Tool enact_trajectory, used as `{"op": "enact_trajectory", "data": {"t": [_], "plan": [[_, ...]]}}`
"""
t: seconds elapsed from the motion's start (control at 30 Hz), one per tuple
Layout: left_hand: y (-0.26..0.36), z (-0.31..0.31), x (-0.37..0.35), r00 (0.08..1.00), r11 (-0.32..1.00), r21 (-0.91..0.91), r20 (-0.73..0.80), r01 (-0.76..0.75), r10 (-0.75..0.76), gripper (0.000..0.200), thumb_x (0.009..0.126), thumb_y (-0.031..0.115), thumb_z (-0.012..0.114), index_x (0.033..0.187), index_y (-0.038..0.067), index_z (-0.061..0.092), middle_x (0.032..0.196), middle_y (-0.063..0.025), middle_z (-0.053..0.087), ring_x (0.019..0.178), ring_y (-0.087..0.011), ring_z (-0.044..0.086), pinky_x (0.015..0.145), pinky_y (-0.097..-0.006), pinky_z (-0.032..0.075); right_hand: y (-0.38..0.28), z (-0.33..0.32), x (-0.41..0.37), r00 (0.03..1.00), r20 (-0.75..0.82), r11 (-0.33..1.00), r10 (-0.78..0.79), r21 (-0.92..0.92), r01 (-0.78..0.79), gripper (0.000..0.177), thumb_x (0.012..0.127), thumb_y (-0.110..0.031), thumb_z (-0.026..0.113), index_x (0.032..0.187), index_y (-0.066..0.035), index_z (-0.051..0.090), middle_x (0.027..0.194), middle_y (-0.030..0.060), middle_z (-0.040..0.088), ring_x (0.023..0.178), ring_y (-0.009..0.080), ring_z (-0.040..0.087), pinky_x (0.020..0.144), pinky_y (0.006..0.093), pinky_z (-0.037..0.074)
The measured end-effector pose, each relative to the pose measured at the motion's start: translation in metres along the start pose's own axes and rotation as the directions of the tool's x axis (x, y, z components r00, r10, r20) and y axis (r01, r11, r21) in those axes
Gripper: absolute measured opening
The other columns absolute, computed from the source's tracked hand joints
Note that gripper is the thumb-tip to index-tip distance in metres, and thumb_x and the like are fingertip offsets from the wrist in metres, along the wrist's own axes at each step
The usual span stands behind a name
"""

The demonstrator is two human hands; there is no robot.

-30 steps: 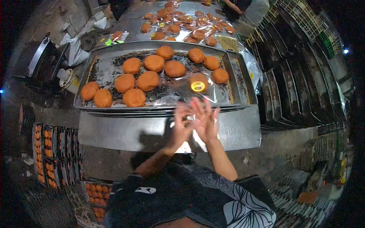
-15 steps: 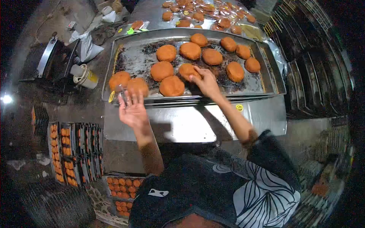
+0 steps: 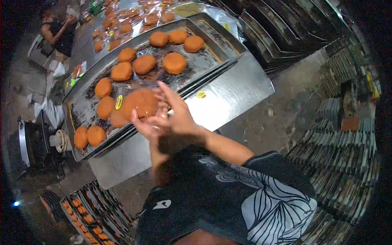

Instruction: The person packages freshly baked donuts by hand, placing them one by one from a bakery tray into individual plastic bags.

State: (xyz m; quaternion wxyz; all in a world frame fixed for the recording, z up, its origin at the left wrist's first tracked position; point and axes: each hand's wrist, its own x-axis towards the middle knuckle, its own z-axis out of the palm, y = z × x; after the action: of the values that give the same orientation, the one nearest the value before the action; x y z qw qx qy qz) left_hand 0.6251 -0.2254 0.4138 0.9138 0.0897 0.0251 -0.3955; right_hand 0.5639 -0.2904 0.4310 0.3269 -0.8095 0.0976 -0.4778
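An orange-brown round bun (image 3: 141,102) is held up over the front edge of a metal baking tray (image 3: 241,49). Clear plastic of a bag with a yellow oval label (image 3: 119,102) shows around it, and the bun appears to be inside. My left hand (image 3: 152,125) supports it from below, fingers curled up round its near side. From the right, my right hand (image 3: 179,112) grips the same bun, its fingers partly hidden behind the thumb. Several loose buns (image 3: 174,63) lie on the dark-stained tray beyond both hands.
A steel table (image 3: 228,94) carries the tray. Bagged buns (image 3: 151,19) lie behind it. Dark trays (image 3: 281,28) are stacked at the right, and racks with buns (image 3: 87,218) stand lower left. A white bucket (image 3: 62,141) stands left; another person (image 3: 61,32) is at the far left.
My right hand has lifted a bun from the tray and brought it leftward to the bag in my left hand. Both hands now meet on it. The view has turned to the right.
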Motion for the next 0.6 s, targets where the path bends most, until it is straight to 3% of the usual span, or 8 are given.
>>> {"op": "enact_trajectory", "data": {"t": [0.1, 0.13, 0.17, 0.27, 0.33, 0.4, 0.47, 0.6], "plan": [[-0.016, -0.021, -0.004, 0.964, 0.746, 0.629, -0.257, 0.219, -0.066, 0.038, 0.078, 0.024, 0.052, 0.108, 0.001, 0.044, 0.092, -0.0105, 0.053, 0.075, -0.0188, 0.054, 0.067, -0.0288, 0.045, 0.024, -0.044, -0.022, 0.964, 0.039, 0.965, 0.262, -0.007, -0.262, 0.065, 0.064, -0.028, 0.07, 0.118, -0.008, 0.04, 0.098, 0.0177, 0.05, 0.084, 0.0287, 0.057, 0.068, 0.035, 0.047], [-0.031, -0.037, -0.015, 0.968, 0.121, 0.97, 0.224, -0.211, -0.11, 0.029, 0.08, 0.018, 0.05, 0.102, -0.001, 0.048, 0.084, -0.0088, 0.054, 0.067, -0.0156, 0.054, 0.059, -0.0252, 0.045, 0.052, -0.052, -0.019, 0.944, 0.216, 0.968, 0.25, -0.057, -0.243, 0.05, 0.068, -0.027, 0.067, 0.11, -0.005, 0.049, 0.087, 0.0157, 0.056, 0.076, 0.0243, 0.059, 0.065, 0.0332, 0.047], [-0.063, -0.035, -0.017, 0.994, 0.702, 0.704, -0.07, 0.108, -0.083, 0.025, 0.081, 0.015, 0.049, 0.099, -0.002, 0.05, 0.08, -0.0066, 0.055, 0.063, -0.0136, 0.053, 0.056, -0.0243, 0.045, 0.078, -0.06, -0.015, 0.893, 0.325, 0.93, 0.312, 0.09, -0.357, 0.029, 0.071, -0.022, 0.064, 0.093, -0.003, 0.06, 0.073, 0.0137, 0.059, 0.068, 0.024, 0.059, 0.065, 0.0329, 0.047], [-0.113, -0.101, -0.013, 0.906, 0.133, 0.988, -0.016, 0.08, -0.422, 0.038, 0.069, 0.016, 0.068, 0.1, 0.0, 0.052, 0.083, -0.0078, 0.056, 0.075, -0.018, 0.057, 0.064, -0.0252, 0.046, 0.102, -0.08, 0.077, 0.981, 0.069, 0.983, 0.183, 0.011, -0.184, 0.015, 0.078, -0.015, 0.054, 0.078, -0.003, 0.064, 0.067, 0.0114, 0.062, 0.059, 0.0165, 0.06, 0.057, 0.0279, 0.047], [-0.157, -0.135, -0.008, 0.859, -0.511, 0.713, 0.266, -0.481, -0.437, 0.043, 0.067, 0.022, 0.069, 0.096, -0.005, 0.051, 0.087, -0.019, 0.054, 0.086, -0.0338, 0.052, 0.077, -0.0376, 0.042, 0.091, -0.074, 0.131, 1.0, 0.027, 0.999, 0.0, 0.047, -0.001, 0.029, 0.076, -0.016, 0.057, 0.101, -0.003, 0.057, 0.094, 0.0171, 0.059, 0.089, 0.0247, 0.057, 0.078, 0.0302, 0.043], [-0.177, -0.175, 0.006, 0.754, -0.461, 0.597, 0.508, -0.656, -0.416, 0.038, 0.065, 0.011, 0.067, 0.098, -0.003, 0.053, 0.089, -0.02, 0.054, 0.09, -0.0364, 0.049, 0.081, -0.0371, 0.04, 0.106, -0.059, 0.114, 0.985, 0.046, 0.986, -0.165, 0.036, 0.163, 0.062, 0.072, -0.018, 0.06, 0.124, -0.002, 0.032, 0.111, 0.0221, 0.049, 0.1, 0.0331, 0.049, 0.088, 0.0347, 0.036], [-0.171, -0.207, 0.024, 0.816, -0.452, 0.693, 0.375, -0.562, -0.439, 0.029, 0.07, 0.01, 0.06, 0.095, -0.002, 0.056, 0.09, -0.0209, 0.056, 0.09, -0.0356, 0.051, 0.078, -0.0402, 0.04, 0.109, -0.092, 0.046, 0.955, 0.255, 0.959, 0.154, 0.192, -0.206, 0.073, 0.075, -0.025, 0.06, 0.129, -0.001, 0.018, 0.109, 0.0216, 0.049, 0.104, 0.0323, 0.048, 0.088, 0.0348, 0.036], [-0.144, -0.155, 0.019, 0.908, -0.119, 0.985, 0.062, -0.122, -0.415, 0.021, 0.081, 0.013, 0.051, 0.09, -0.004, 0.058, 0.083, -0.016, 0.06, 0.077, -0.0196, 0.056, 0.07, -0.0308, 0.044, 0.147, -0.174, -0.111, 0.319, 0.77, 0.709, 0.552, -0.231, -0.666, 0.031, 0.075, -0.031, 0.058, 0.074, 0.0, 0.059, 0.064, 0.0114, 0.058, 0.06, 0.0127, 0.05, 0.058, 0.031, 0.042]]}}
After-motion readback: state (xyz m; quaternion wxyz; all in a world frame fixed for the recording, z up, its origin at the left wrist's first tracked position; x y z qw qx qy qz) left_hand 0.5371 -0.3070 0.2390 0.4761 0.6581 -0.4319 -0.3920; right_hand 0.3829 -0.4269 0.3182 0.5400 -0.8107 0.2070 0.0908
